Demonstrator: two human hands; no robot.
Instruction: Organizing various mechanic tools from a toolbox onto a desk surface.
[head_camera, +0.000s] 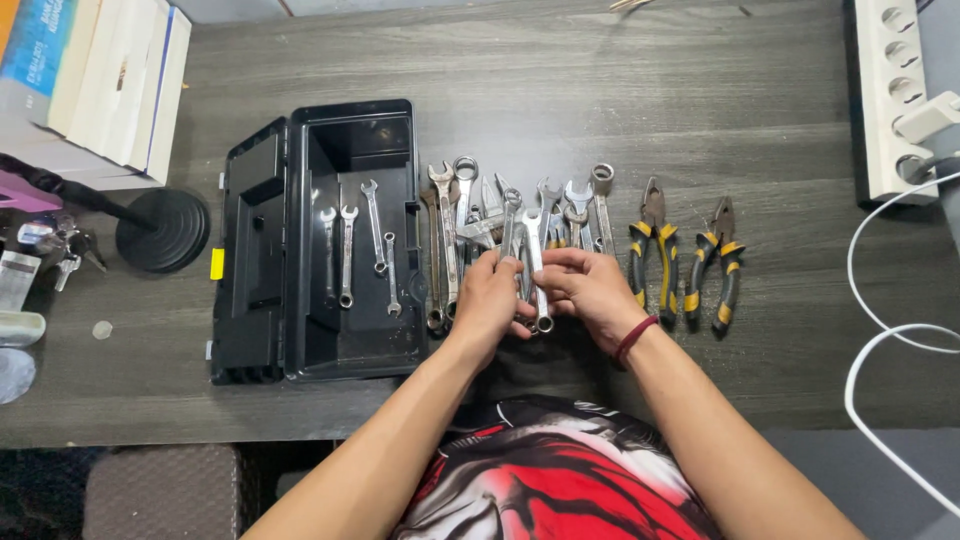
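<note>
Surface (620, 90) first: dark wood-grain top, matte, wide planks running left-right. On it, at left, a black plastic toolbox (320, 240), lid thrown open flat to its left w/ a yellow latch; smooth moulded walls, rectangular tray. Four small chrome spanners (346, 255) lie loose in the tray, slim, shiny, roughly parallel.

Just right of the box, a crowded row of combination spanners (470, 215), polished steel, open jaw at one end, ring at the other, several overlapping. Further right, two pliers (685, 260), black-and-yellow rubber grips, lying side by side, apart from the spanner row.

Step in hand, as it looks: sorting spanners, mid-pick. Left hand (487, 300) and right hand (590, 290) are both closed round a small bunch of spanners (535, 275), held in front of the row; one ring end pokes out below the fingers. Exact no. in the bunch can't be told.

Next move would call for separating one piece from the bunch w/o dragging the neighbours, then a clear lane to set it down flat.
</note>
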